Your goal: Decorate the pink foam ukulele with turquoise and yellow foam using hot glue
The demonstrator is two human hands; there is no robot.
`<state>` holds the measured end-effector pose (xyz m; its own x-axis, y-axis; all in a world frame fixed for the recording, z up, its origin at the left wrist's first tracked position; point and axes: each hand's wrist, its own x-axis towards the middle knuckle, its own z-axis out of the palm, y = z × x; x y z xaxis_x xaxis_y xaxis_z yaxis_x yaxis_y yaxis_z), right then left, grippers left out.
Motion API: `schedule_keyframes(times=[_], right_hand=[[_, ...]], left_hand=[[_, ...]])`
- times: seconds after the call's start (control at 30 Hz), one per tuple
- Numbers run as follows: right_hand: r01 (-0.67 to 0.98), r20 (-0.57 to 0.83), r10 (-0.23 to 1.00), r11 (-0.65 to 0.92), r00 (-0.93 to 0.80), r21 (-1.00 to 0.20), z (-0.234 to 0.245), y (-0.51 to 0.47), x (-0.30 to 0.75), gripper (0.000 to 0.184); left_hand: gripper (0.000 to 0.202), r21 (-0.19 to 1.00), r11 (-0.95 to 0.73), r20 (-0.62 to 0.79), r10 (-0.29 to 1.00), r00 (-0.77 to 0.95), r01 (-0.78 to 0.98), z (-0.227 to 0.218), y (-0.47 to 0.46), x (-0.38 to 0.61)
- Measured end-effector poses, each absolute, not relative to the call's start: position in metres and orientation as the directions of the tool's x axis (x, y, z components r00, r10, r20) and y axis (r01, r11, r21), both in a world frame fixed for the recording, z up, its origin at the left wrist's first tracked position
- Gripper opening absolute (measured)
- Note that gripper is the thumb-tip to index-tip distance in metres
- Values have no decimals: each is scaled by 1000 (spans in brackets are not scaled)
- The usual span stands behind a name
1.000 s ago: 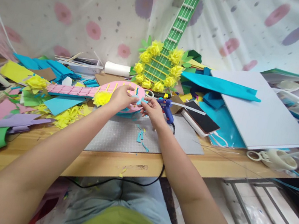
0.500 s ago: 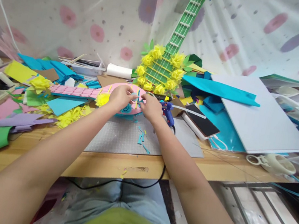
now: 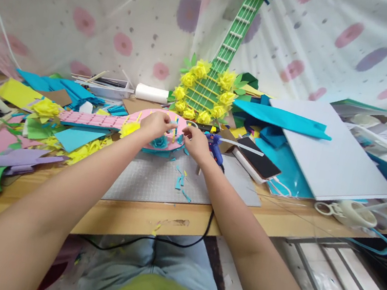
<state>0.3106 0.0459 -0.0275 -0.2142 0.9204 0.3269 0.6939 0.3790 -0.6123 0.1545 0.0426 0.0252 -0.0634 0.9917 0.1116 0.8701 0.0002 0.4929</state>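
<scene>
A pink toy guitar (image 3: 163,115) made of paper or card lies flat, its neck pointing left. Its body carries a yellow paper flower (image 3: 130,129) and a blue paper flower (image 3: 160,142). My left hand (image 3: 154,126) is over the body, thumb and fingertips pinched together; whatever they hold is too small to make out. At the right end of the body, my right hand (image 3: 196,144) has its fingers closed at a small blue paper piece (image 3: 180,139). The two hands are a short gap apart, over a yellow strip on the guitar.
A blue glue gun (image 3: 217,150) rests just right of my right hand. A grey cutting mat (image 3: 150,182) bears blue scraps. Behind stands a green guitar (image 3: 233,42) with yellow flowers. A phone (image 3: 260,157), white board (image 3: 329,153) and paper scraps (image 3: 32,155) lie around.
My hands have drawn slightly apart, and the blue strip seen upright between them no longer shows there. The whole view has shifted a little.
</scene>
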Motion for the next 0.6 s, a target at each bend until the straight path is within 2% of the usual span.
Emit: schedule_keyframes(times=[0.17, 0.3, 0.47, 0.6], right_hand=[[779, 329, 917, 372, -225, -505, -27, 50, 301, 26], [789, 359, 911, 369, -202, -491, -25, 50, 299, 29], [698, 408, 909, 348, -86, -626, -20, 50, 303, 21], [496, 441, 897, 381, 6, -780, -13, 48, 306, 6]], left_hand=[[28, 477, 5, 66, 997, -41, 879, 25, 47, 156], [22, 493, -12, 86, 996, -36, 870, 24, 48, 154], [19, 565, -70, 163, 986, -27, 822, 23, 49, 145], [16, 705, -67, 221, 967, -129, 706, 21, 51, 137]])
